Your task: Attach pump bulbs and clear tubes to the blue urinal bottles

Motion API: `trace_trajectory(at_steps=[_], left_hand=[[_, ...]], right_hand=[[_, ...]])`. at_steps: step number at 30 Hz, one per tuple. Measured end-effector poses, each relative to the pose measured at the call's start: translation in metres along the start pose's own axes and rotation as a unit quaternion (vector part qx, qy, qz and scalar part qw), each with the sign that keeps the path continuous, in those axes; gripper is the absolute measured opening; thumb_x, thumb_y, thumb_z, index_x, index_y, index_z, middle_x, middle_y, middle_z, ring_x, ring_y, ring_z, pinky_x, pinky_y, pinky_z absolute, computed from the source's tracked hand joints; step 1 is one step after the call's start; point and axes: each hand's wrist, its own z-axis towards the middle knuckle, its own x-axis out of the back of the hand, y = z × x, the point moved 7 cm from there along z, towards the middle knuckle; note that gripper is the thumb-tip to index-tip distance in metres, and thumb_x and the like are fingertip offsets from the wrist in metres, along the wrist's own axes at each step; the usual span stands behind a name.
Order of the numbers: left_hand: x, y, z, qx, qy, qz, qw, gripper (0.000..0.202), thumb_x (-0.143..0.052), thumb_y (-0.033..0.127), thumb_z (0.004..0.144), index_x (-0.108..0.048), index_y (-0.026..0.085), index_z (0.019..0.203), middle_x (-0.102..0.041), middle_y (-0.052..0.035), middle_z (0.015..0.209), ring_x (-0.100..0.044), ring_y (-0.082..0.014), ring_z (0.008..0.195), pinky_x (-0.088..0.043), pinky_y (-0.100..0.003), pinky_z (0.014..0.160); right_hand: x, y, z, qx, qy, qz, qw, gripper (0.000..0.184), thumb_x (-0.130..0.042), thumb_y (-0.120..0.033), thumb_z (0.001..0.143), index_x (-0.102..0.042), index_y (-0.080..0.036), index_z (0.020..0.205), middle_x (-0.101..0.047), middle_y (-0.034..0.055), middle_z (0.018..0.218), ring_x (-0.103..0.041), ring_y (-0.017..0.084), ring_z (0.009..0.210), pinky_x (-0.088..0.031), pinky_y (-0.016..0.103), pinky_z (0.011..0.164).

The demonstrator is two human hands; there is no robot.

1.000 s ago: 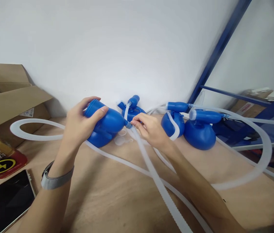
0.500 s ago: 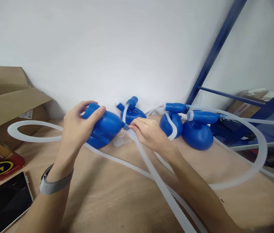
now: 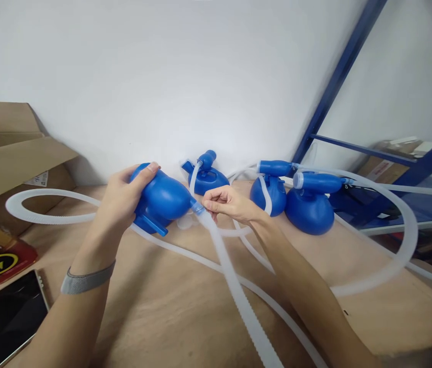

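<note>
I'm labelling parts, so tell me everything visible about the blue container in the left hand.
The blue container is glossy, plastic-looking and rounded, tilted, its narrow nozzle pointing right and down. A whitish ribbed hose meets the nozzle; a flat blue tab juts below the body. The left hand grips its left end, thumb on top; the right hand is at the hose joint. Tabletop contact is unclear.

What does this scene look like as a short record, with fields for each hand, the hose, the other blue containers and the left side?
Left hand: grips a blue container
Right hand: fingertips by the nozzle; contact unclear
Hose: white, ribbed, running from the nozzle toward the bottom of the view
Other blue containers: three; one behind the held one, two to the right
Left side: dark-screened phone, drink bottle, cardboard box
</note>
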Motion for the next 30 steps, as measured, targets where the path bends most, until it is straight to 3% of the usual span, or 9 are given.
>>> trace_trajectory(at_steps=[7, 14, 18, 21, 26, 30], left_hand=[[-0.005, -0.001, -0.002, 0.015, -0.025, -0.005, 1.0, 0.055, -0.077, 0.071, 0.078, -0.075, 0.019, 0.098, -0.072, -0.0033, 0.079, -0.064, -0.0193, 0.067, -0.052, -0.027, 0.054], [-0.014, -0.006, -0.003, 0.08, -0.028, -0.102, 0.991, 0.057, -0.08, 0.069, 0.073, -0.074, 0.016, 0.092, -0.072, -0.0056, 0.081, -0.068, -0.0206, 0.072, -0.059, -0.028, 0.06], [-0.015, -0.006, -0.003, 0.093, -0.017, -0.126, 0.988, 0.053, -0.081, 0.066, 0.072, -0.073, 0.016, 0.086, -0.072, -0.006, 0.08, -0.068, -0.0203, 0.072, -0.059, -0.028, 0.061], [-0.013, -0.006, -0.002, 0.077, -0.006, -0.121, 0.99, 0.051, -0.08, 0.066, 0.073, -0.073, 0.017, 0.088, -0.071, -0.0047, 0.079, -0.066, -0.0192, 0.069, -0.057, -0.026, 0.057], [-0.01, -0.006, 0.001, 0.053, 0.0, -0.112, 0.992, 0.051, -0.076, 0.067, 0.077, -0.073, 0.018, 0.091, -0.071, -0.0053, 0.079, -0.067, -0.0203, 0.071, -0.056, -0.027, 0.057], [-0.008, -0.007, 0.003, 0.06, 0.007, -0.109, 0.992, 0.052, -0.076, 0.067, 0.076, -0.073, 0.018, 0.093, -0.073, -0.0062, 0.082, -0.07, -0.0219, 0.073, -0.058, -0.028, 0.058]], right_hand=[[0.001, -0.024, -0.012, 0.009, 0.017, -0.06, 0.998, 0.038, -0.08, -0.051, 0.089, -0.07, -0.016, 0.076, -0.066, -0.0013, 0.066, -0.063, 0.011, 0.06, -0.056, 0.024, 0.063], [-0.015, 0.001, -0.004, -0.033, -0.065, 0.057, 0.996, 0.046, -0.085, -0.059, 0.082, -0.071, -0.014, 0.081, -0.069, 0.0001, 0.069, -0.066, 0.011, 0.061, -0.058, 0.023, 0.06], [-0.015, 0.005, -0.004, -0.048, -0.06, 0.064, 0.995, 0.047, -0.082, -0.06, 0.084, -0.07, -0.014, 0.085, -0.071, 0.0015, 0.078, -0.068, 0.012, 0.07, -0.06, 0.024, 0.069], [-0.019, 0.007, -0.006, -0.075, -0.062, 0.077, 0.992, 0.047, -0.073, -0.062, 0.092, -0.071, -0.015, 0.088, -0.071, 0.0043, 0.085, -0.067, 0.015, 0.077, -0.058, 0.025, 0.066], [-0.029, 0.021, 0.002, -0.089, -0.028, 0.158, 0.983, 0.045, -0.054, -0.057, 0.103, -0.06, -0.022, 0.076, -0.054, -0.0005, 0.065, -0.049, 0.014, 0.058, -0.044, 0.026, 0.05], [-0.034, 0.029, 0.006, -0.111, 0.025, 0.255, 0.96, 0.039, -0.063, -0.048, 0.099, -0.051, -0.024, 0.071, -0.034, -0.0064, 0.054, -0.034, 0.013, 0.05, -0.036, 0.025, 0.046]])
